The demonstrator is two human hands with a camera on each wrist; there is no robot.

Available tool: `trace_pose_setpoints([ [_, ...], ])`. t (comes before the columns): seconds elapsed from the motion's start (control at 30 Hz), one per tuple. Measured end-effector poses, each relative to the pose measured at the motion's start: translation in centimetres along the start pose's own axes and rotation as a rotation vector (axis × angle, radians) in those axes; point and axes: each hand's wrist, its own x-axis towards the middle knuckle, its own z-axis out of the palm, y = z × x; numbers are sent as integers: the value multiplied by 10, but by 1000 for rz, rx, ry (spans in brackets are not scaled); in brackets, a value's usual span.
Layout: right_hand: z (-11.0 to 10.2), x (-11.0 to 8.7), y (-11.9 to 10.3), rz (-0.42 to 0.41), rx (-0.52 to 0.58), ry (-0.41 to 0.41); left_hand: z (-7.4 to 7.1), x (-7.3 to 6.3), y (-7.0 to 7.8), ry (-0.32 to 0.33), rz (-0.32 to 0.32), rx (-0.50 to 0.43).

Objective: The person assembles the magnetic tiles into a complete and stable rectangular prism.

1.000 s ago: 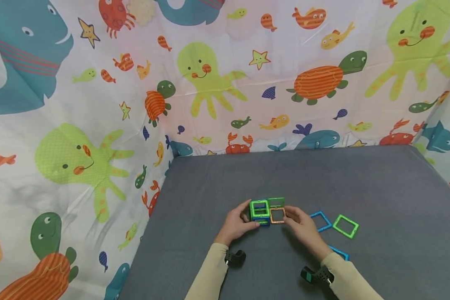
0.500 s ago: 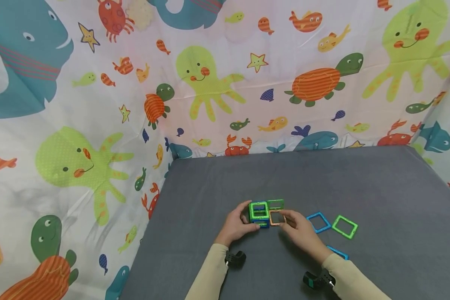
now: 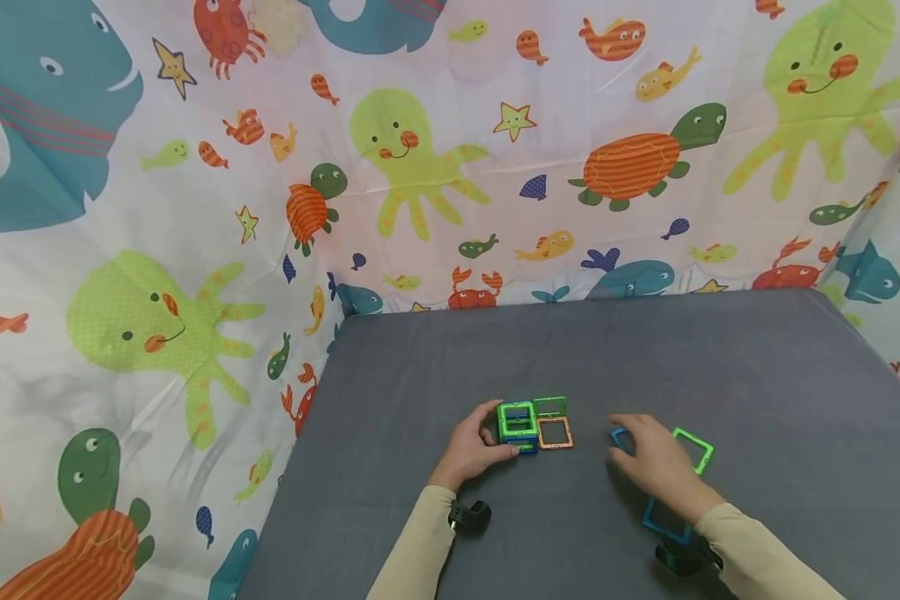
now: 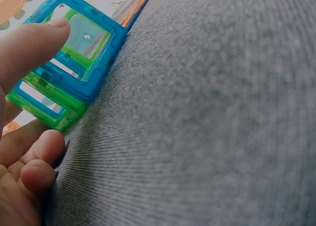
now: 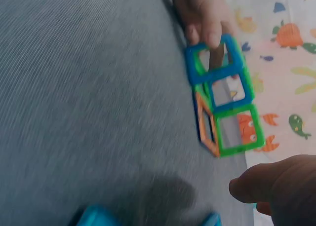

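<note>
My left hand [image 3: 471, 450] grips a small cube of magnetic tiles [image 4: 91, 90], blue and green see-through frames. In the left wrist view the thumb lies on a blue face, with fingers at the far side. Joined to the cube's right side are an orange square tile [image 3: 555, 447], lying flat, and a green tile [image 5: 239, 149] standing upright behind it. My right hand [image 3: 656, 462] hovers over a blue square tile [image 3: 617, 432], fingers loosely bent and nothing visible between them; the hand hides most of that tile.
A loose green square tile [image 3: 694, 438] lies just beyond the right hand. Nearer the body is another blue tile [image 3: 666, 533], partly covered by the right forearm. The grey tabletop [image 3: 585, 350] meets a sea-animal curtain [image 3: 435, 267] at the back and left.
The right hand has let go of the orange tile beside the cube and moved right, over the loose blue tile. The left hand keeps holding the cube in place.
</note>
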Motion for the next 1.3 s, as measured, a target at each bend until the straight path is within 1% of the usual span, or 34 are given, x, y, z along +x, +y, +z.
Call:
trace_pose_setpoints([
  [0.1,-1,-2,11,-1,-21,3,0,0,-1,2,4,4],
  [0.23,-1,-6,19,12,-56,0,1,0,-2,5,18,0],
  [0.33,2,-8,21,9,-99,-4,1,-1,-2,6,17,-3],
  [0.5,6,-10,24,-20,-173,22,2,-1,-2,4,8,7],
  [0.6,6,-8,23,-39,-198,40,2,-1,-2,4,7,10],
  [0.73,5,-5,21,-47,-215,40,1,-2,-1,7,7,5],
  [0.93,4,-1,19,-30,-200,20,0,-2,0,9,10,-15],
  [1.1,2,2,20,-18,-183,-6,0,-2,-1,9,2,-8],
  [1.2,-1,4,19,5,-148,-38,1,-2,0,9,-2,-10],
  [1.3,-6,6,19,68,-65,-100,1,-2,0,10,-1,-13],
])
